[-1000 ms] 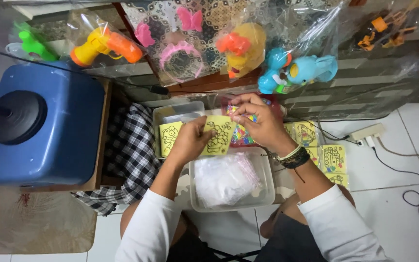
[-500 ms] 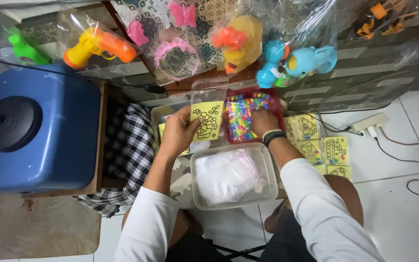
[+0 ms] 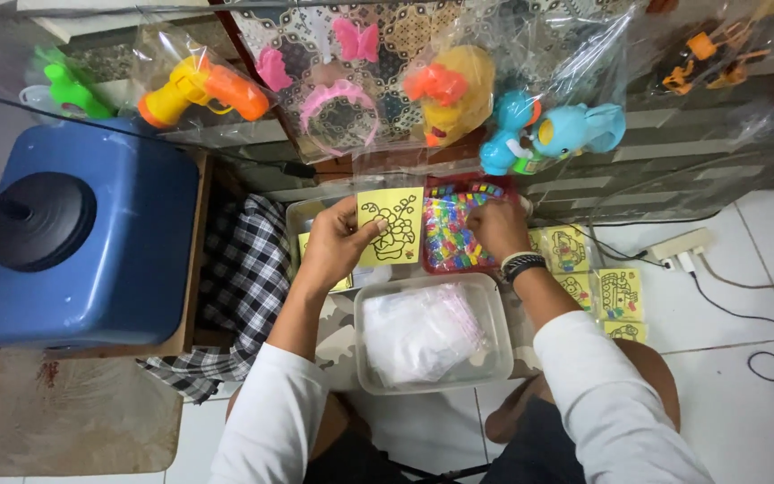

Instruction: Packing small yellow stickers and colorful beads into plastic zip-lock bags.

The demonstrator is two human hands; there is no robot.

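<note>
Sitting on the white tiled floor (image 3: 718, 323), we hold a yellow square card with a black line drawing (image 3: 391, 226) in our left hand (image 3: 338, 244), thumb and fingers pinched together on its left edge. The card stands upright just above and to the left of the clear rectangular plastic tub of small clear bags (image 3: 427, 332), which rests between our knees. Our right hand (image 3: 497, 227) reaches into the red tray of small multicoloured pieces (image 3: 451, 235), directly behind the tub; its fingers curl down among the pieces, and we cannot tell whether they grip anything. A black beaded wristband (image 3: 523, 263) sits on that wrist. To the right of the tub lie more yellow picture cards (image 3: 609, 289) spread on the floor. To the left of the tub lies a black-and-white checked cloth (image 3: 244, 278), and beyond it a big blue plastic box (image 3: 127, 242). Behind the tub hang bagged plastic toys (image 3: 459, 90), among them an orange-and-yellow toy gun (image 3: 203, 90).
</note>
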